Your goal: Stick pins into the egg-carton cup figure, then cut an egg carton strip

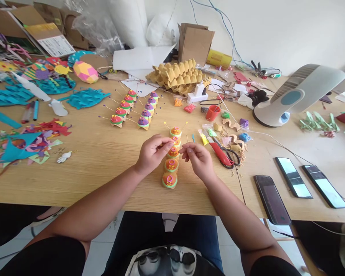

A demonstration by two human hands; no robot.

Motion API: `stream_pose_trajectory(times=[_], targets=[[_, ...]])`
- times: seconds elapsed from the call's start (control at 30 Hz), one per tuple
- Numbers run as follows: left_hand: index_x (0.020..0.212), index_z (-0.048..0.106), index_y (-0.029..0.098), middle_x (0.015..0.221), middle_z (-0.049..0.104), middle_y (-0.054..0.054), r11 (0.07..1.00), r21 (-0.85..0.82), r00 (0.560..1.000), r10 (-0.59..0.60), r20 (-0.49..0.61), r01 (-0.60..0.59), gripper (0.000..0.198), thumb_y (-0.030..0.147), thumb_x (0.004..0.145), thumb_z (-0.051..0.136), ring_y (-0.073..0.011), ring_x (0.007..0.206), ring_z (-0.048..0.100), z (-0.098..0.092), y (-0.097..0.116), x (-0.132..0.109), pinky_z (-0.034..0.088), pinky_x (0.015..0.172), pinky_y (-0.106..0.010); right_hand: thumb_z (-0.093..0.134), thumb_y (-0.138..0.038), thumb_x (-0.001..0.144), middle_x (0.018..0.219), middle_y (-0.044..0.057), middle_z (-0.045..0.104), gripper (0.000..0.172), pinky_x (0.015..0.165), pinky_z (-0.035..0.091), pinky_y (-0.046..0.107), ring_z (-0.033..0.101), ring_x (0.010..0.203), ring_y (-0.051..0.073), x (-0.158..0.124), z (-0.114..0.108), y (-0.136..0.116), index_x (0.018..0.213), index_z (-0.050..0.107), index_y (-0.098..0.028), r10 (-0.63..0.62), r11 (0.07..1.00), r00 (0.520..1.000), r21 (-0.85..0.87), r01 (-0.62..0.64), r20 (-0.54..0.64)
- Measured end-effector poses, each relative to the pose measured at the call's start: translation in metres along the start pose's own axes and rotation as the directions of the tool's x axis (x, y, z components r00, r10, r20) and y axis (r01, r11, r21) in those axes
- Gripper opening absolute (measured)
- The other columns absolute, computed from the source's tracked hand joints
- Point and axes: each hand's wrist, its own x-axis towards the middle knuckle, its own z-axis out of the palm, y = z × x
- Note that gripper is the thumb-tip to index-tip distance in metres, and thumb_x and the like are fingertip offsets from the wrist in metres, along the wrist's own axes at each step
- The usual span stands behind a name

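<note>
Between the two hands, on the wooden table (103,153), lay a yellow egg-carton caterpillar (171,165), its middle cups partly hidden behind the fingers. Beyond the hands, two finished caterpillars (133,111) stood in rows, and a white fan (296,96) sat far off to the right hand's side. Red-handled scissors (224,155) lay just beside the right hand. The left hand (152,155) was curled around the caterpillar's upper cups, gripping them. The right hand (198,159) pinched a thin pin, too fine to make out clearly.
</note>
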Motion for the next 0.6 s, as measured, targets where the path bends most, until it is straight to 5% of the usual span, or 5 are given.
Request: stream_pose_trajectory(times=[0.07, 0.17, 0.37, 0.47, 0.6], targets=[[0.094, 0.073, 0.017, 0.073, 0.063, -0.001, 0.952, -0.23, 0.979, -0.201, 0.023, 0.201, 0.023, 0.039, 0.093, 0.067, -0.0096, 0.061, 0.055, 0.003, -0.002, 0.001, 0.045, 0.056, -0.021, 0.059, -0.05, 0.095, 0.085, 0.002, 0.073, 0.028, 0.059, 0.05, 0.026, 0.061, 0.065, 0.012, 0.0, 0.0, -0.001, 0.103, 0.054, -0.024, -0.005, 0.998, 1.0, 0.069, 0.005, 0.005], [0.086, 0.069, 0.016, 0.066, 0.057, 0.002, 0.697, -0.572, 0.891, -0.429, 0.151, 0.433, 0.029, 0.043, 0.082, 0.078, -0.0073, 0.056, 0.05, 0.006, -0.002, 0.005, 0.039, 0.047, -0.017, 0.062, -0.048, 0.094, 0.081, -0.001, 0.071, 0.031, 0.057, 0.047, 0.025, 0.06, 0.063, 0.011, 0.0, 0.0, -0.003, 0.108, 0.044, -0.027, -0.016, 0.99, 0.999, 0.138, 0.012, 0.03], [0.084, 0.068, 0.012, 0.08, 0.064, -0.001, 0.167, -0.79, 0.699, -0.597, 0.395, 0.589, 0.016, 0.021, 0.079, 0.08, -0.003, 0.058, 0.052, -0.002, 0.002, 0.019, 0.037, 0.042, -0.008, 0.063, -0.048, 0.094, 0.08, -0.001, 0.071, 0.035, 0.058, 0.047, 0.026, 0.058, 0.062, 0.012, 0.0, 0.001, -0.002, 0.115, 0.044, -0.027, 0.02, 0.988, 0.999, 0.15, -0.023, 0.025], [0.082, 0.067, 0.011, 0.078, 0.063, -0.002, 0.069, -0.8, 0.647, -0.632, 0.427, 0.596, 0.009, 0.016, 0.083, 0.073, -0.0027, 0.058, 0.053, -0.006, 0.001, 0.022, 0.041, 0.044, -0.007, 0.062, -0.047, 0.094, 0.08, -0.001, 0.07, 0.033, 0.058, 0.047, 0.025, 0.057, 0.063, 0.012, 0.0, 0.0, -0.002, 0.115, 0.045, -0.027, 0.027, 0.989, 0.999, 0.147, -0.031, 0.025], [0.083, 0.066, 0.011, 0.076, 0.06, 0.001, 0.109, -0.79, 0.67, -0.606, 0.429, 0.604, 0.014, 0.017, 0.08, 0.077, -0.0019, 0.056, 0.051, -0.006, 0.0, 0.02, 0.037, 0.041, -0.007, 0.061, -0.046, 0.095, 0.081, -0.001, 0.07, 0.032, 0.059, 0.047, 0.026, 0.057, 0.063, 0.012, 0.001, 0.0, -0.002, 0.116, 0.046, -0.027, 0.03, 0.99, 0.999, 0.136, -0.034, 0.026]])
